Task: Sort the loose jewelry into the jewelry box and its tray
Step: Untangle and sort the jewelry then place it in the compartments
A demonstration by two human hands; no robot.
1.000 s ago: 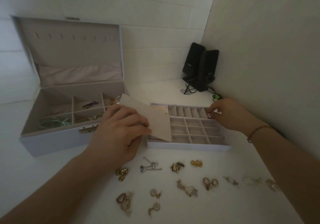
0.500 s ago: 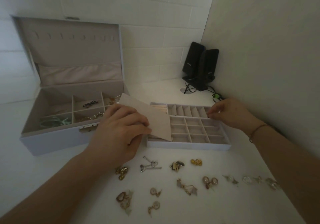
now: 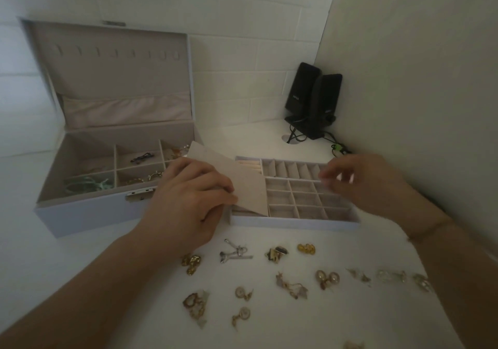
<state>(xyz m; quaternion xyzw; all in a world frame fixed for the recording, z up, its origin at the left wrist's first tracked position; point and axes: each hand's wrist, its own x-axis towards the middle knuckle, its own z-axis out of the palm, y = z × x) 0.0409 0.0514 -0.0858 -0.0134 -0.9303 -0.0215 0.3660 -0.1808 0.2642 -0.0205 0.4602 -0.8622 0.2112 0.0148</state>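
Two hands are out over the white table (image 3: 80, 254), both mine. My left hand (image 3: 188, 203) grasps a beige flap (image 3: 242, 184) at the left end of the tray (image 3: 296, 220), fingers curled over its near edge, holding it tilted up off the tray. Under the raised flap I can see a strip of ring rolls (image 3: 249, 165) at the tray's back left.

My right hand (image 3: 361, 181) hovers above the tray's right side, over the small square compartments. It is blurred; the fingers look loosely spread and I cannot tell whether anything is pinched between them. A thin bracelet (image 3: 428, 231) sits on that wrist.

The jewelry box (image 3: 89, 216) stands to the left of the tray, lid upright. In its compartments lie a green band (image 3: 86, 183), a dark piece (image 3: 142, 157) and some gold pieces (image 3: 142, 179).

The loose jewelry lies on the table nearer to me than the tray: a gold cluster (image 3: 191, 262), a silver piece (image 3: 234, 251), a gold and dark piece (image 3: 275, 253), a small yellow-gold piece (image 3: 306, 248), a pair of pearl earrings (image 3: 327, 278), several clear pieces (image 3: 390, 276) in a row towards the right, and more gold earrings (image 3: 195, 304) closest to me.

Two black speakers (image 3: 312, 100) stand in the far corner, their cables trailing beside them.
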